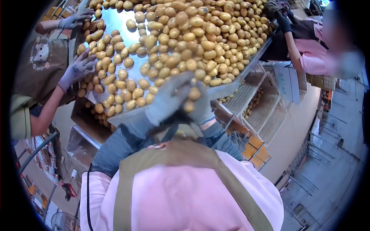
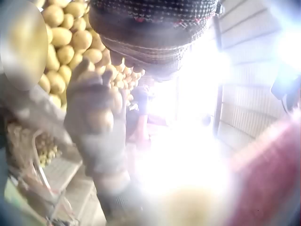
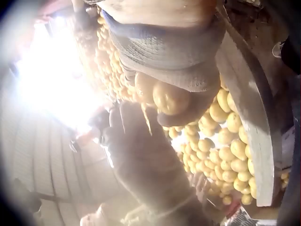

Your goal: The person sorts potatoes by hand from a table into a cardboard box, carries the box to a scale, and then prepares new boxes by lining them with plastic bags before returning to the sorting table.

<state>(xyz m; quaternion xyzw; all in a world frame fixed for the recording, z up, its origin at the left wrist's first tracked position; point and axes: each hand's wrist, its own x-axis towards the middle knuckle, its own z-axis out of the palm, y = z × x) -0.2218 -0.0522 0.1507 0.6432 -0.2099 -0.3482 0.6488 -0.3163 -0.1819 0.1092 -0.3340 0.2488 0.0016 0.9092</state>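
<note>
Gloved in grey, my left hand (image 1: 167,98) is over the near edge of a metal sorting table (image 1: 119,21) heaped with potatoes (image 1: 216,42). Its fingers look loosely extended toward the other hand, though blurred in the head view. Close beside it, my right hand (image 1: 202,106) wears a pale glove with a blue cuff. In the right wrist view the right hand's fingers curl round a potato (image 3: 171,98), with a second potato (image 3: 145,87) against it. The left hand (image 3: 141,155) lies right by these potatoes in that view.
Two other people work at the table, one with gloved hands (image 1: 79,69) at left, another with a dark glove (image 1: 283,21) at right. Plastic crates (image 1: 250,90) stand below on the right. A cardboard box (image 1: 86,125) with potatoes sits under the left corner.
</note>
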